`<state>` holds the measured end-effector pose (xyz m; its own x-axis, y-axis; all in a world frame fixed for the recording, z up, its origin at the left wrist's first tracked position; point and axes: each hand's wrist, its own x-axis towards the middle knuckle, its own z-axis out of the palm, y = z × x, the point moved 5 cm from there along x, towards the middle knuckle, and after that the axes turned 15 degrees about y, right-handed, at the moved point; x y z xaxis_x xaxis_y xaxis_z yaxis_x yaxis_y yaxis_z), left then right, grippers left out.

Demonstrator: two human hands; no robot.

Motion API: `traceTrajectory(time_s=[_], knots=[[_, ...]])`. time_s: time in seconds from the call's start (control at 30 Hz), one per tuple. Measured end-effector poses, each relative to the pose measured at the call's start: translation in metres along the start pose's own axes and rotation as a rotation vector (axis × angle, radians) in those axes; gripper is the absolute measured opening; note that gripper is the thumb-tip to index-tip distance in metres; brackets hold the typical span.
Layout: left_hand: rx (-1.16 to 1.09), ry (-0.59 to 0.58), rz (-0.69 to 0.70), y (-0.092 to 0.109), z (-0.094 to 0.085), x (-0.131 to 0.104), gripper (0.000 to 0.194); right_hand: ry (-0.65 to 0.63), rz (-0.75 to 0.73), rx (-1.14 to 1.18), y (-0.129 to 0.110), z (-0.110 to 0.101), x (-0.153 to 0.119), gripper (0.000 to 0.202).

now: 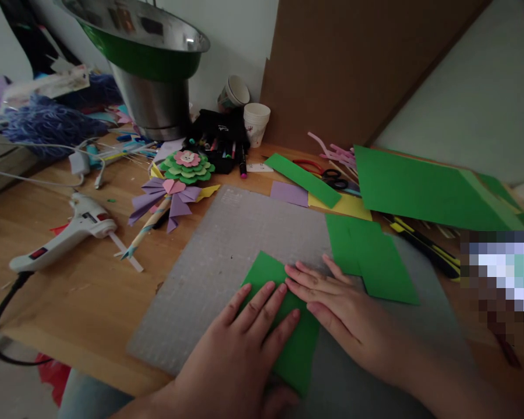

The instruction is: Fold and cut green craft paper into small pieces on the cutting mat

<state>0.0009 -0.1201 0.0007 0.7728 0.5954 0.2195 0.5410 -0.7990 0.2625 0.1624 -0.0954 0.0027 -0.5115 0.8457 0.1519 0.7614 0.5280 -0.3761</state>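
A green paper piece (294, 355) lies on the grey cutting mat (192, 291). My left hand (248, 331) rests flat on it with the fingers spread. At the paper's upper right edge, my right hand (336, 299) lies with its fingers stretched out, the fingertips touching the paper. Neither hand grips anything. Just beyond my right hand, more green paper (375, 256) lies on the mat, one piece overlapping another.
A glue gun (74, 233) and a paper flower wand (174, 186) are at left. Behind stand a metal bucket (157, 99), paper cups (256, 125) and scissors (334, 178). A yellow-black cutter (428, 247) and large green sheet (419, 192) lie at right.
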Motion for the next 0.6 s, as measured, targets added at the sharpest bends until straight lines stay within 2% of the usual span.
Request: traceTrajectory(time_s=[0.23,0.37,0.43,0.53,0.6], knots=[[0.01,0.01,0.008,-0.001,0.002,0.0,0.068,0.018,0.014,0.045,0.001,-0.001,0.001,0.044],[0.038,0.002,0.015,0.001,0.0,0.001,0.069,0.043,0.065,0.193,0.007,-0.005,0.003,0.042],[0.054,-0.005,0.024,0.002,0.0,0.002,0.07,0.102,0.098,0.325,0.013,-0.008,0.003,0.04],[0.072,0.01,0.041,0.002,0.0,0.001,0.069,0.279,0.16,0.497,0.024,-0.017,0.0,0.038],[0.082,0.024,0.051,0.002,0.0,0.001,0.069,0.37,0.15,0.536,0.027,-0.023,-0.003,0.037]])
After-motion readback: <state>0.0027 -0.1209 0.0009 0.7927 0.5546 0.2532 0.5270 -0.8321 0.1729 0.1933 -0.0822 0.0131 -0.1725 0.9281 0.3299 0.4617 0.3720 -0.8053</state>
